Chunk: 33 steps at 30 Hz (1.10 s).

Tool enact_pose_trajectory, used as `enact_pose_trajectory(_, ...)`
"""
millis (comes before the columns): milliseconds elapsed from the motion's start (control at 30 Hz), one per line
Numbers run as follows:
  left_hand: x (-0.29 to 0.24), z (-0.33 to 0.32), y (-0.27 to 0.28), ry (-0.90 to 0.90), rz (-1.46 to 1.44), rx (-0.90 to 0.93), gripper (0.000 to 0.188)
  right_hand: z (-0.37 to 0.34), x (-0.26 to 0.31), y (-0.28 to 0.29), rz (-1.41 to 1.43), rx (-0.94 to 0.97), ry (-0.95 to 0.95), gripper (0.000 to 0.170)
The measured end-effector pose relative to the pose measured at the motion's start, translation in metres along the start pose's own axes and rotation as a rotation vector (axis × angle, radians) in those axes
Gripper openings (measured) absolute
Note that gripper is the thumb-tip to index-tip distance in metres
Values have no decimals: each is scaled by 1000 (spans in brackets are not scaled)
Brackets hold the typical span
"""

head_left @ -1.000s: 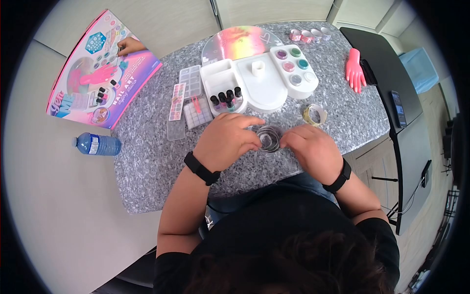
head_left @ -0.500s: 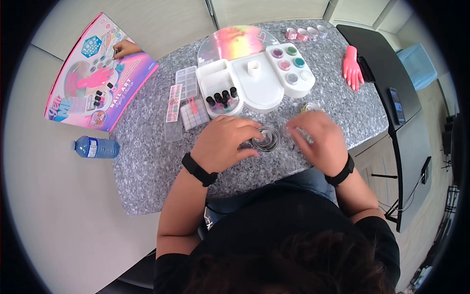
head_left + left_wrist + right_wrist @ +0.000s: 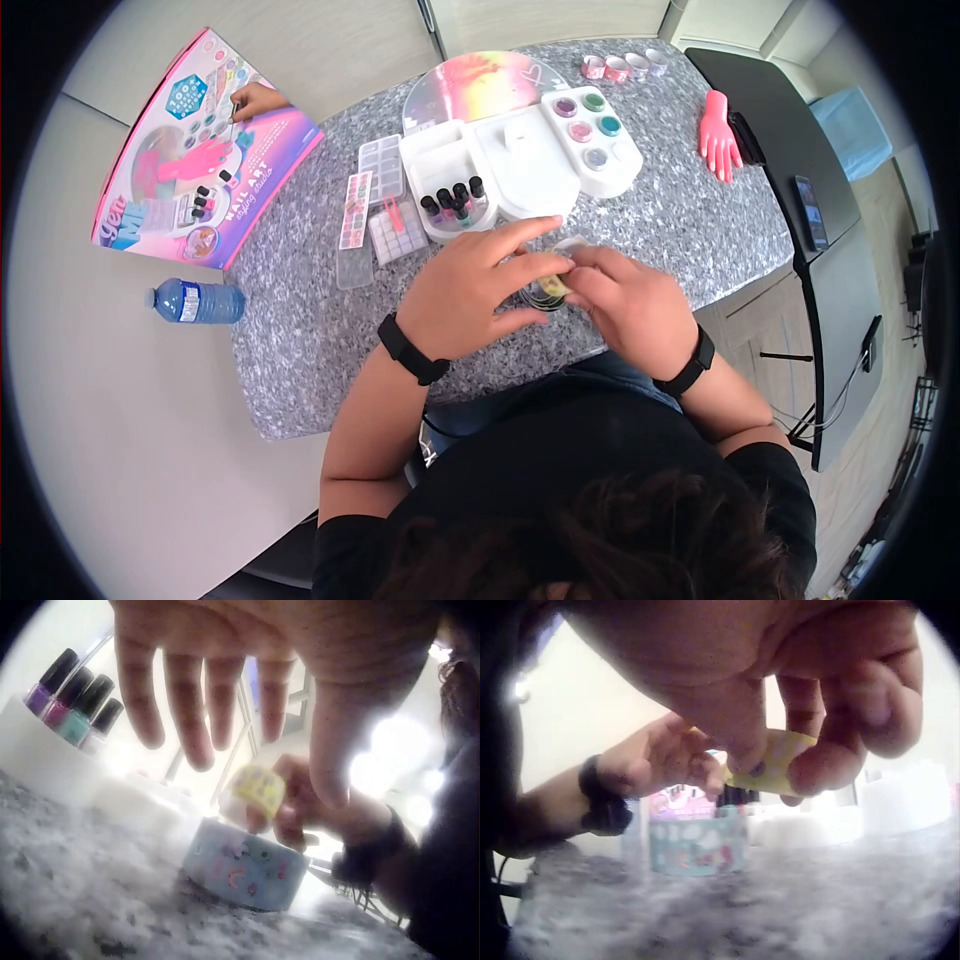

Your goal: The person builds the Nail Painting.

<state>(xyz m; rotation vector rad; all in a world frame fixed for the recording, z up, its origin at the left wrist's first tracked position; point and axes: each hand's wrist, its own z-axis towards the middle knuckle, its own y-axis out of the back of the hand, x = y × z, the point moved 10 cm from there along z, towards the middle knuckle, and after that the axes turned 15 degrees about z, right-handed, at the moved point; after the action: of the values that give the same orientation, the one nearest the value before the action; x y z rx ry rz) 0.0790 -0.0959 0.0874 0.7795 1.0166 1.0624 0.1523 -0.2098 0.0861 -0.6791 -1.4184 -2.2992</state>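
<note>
Pinched in the right hand (image 3: pixel 640 308) is a yellow patterned ring-shaped band (image 3: pixel 780 761), held over a light blue patterned roll (image 3: pixel 244 864) that stands on the granite table. The left hand (image 3: pixel 465 290) hovers at the roll's left side, fingers spread and hanging down in the left wrist view, with nothing between them. From the head view the roll is mostly covered by the hands; its dark rim shows between them.
Behind the hands is a white tray station (image 3: pixel 530 165) with nail polish bottles (image 3: pixel 460 200) and glitter pots. Small cases (image 3: pixel 385 165) lie left of it. A water bottle (image 3: pixel 198 301), a large box (image 3: pixel 200 160), a pink hand model (image 3: pixel 718 138) and small rolls (image 3: pixel 616 70) surround it.
The right hand has taken hold of the yellow band from the table's right side and brought it left over the roll. The left hand's fingers have spread over the roll's edge.
</note>
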Motion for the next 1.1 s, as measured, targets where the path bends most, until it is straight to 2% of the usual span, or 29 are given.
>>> enact_pose_trajectory(67,0,0,-1,7,-8,-8,50,-2,3,-2,-2,2,6,23)
enact_pose_trajectory(133,1,0,-1,8,47,-36,33,-2,5,-5,8,52,-27,24)
enact_pose_trajectory(233,3,-1,3,8,104,-76,22,-6,0,-4,-9,58,-54,23)
enact_pose_trajectory(733,22,-9,7,88,75,20,17,-6,-2,-20,34,142,-115,17)
enact_pose_trajectory(1100,19,-9,5,88,60,35,16,-6,8,-8,38,172,-107,19)
